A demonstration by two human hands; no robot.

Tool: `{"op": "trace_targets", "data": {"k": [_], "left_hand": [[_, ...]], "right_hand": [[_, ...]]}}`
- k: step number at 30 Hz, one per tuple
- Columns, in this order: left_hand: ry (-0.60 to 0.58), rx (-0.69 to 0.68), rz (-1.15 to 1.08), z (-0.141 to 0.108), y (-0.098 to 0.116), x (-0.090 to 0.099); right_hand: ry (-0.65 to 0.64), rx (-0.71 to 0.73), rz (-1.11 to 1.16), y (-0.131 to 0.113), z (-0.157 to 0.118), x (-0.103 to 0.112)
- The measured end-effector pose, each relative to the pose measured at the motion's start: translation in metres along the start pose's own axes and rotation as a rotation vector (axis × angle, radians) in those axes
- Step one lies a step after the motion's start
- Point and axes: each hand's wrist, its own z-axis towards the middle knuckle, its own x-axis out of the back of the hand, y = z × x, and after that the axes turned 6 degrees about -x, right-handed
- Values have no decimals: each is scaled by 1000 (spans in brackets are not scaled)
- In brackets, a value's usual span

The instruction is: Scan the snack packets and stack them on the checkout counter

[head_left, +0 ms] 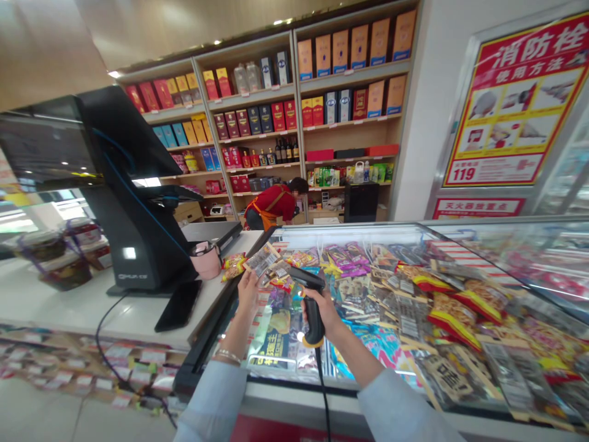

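My right hand [326, 312] is wrapped round the grip of a black and yellow barcode scanner [313, 316], whose head points left and whose cable drops past the freezer's front edge. Pinched in my left hand [248, 291] is a clear snack packet [263, 260] with a printed label and a pale stick or strip along it. The packet is raised just left of the scanner's head. Below both hands lies the glass freezer top [294, 356]. On its right side are piled red and yellow snack bags [453, 316] and several similar clear packets [409, 319].
A checkout screen on a black stand [138, 245] rises from the white counter [138, 319] at left. Near it are a phone [178, 306], a pink cup [205, 261] and stacked tubs [64, 264]. A person in red [276, 205] bends before shelves of boxes [257, 120].
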Motion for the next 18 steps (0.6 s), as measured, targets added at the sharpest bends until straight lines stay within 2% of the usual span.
{"op": "trace_targets", "data": {"k": [10,13,18], "left_hand": [[12,-77,53,0,-4,-1],[14,-109,86,-3,-10,-1],[113,-61,153,-6,-21,-1]], "right_hand": [[-83,-177,-7,4,-4,-4],[-76,-171,5,7,-3,-4],[-81,-138,1,10,-3,-5]]}}
